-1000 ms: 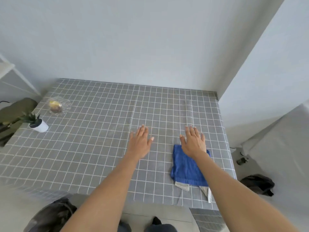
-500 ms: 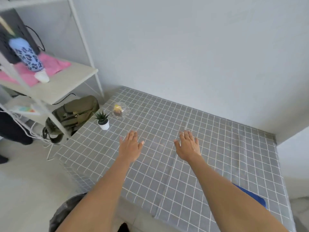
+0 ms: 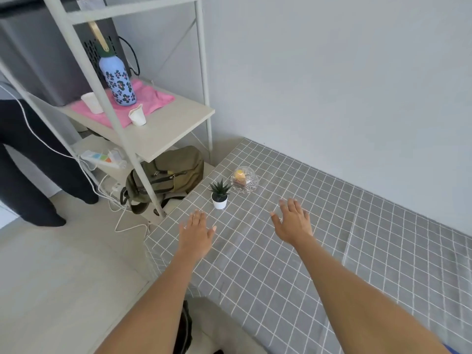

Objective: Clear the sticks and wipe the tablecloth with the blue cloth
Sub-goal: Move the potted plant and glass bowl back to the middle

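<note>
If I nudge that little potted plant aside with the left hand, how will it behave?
The potted plant looks small and probably light, so it should slide easily on the tablecloth. Its narrow white pot under spiky leaves may tip if pushed high. It stands near the table edge, so a push leftward risks a fall.

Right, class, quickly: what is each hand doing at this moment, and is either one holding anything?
Left hand: open, fingers straight, holding nothing.
Right hand: open, fingers spread, holding nothing.
</note>
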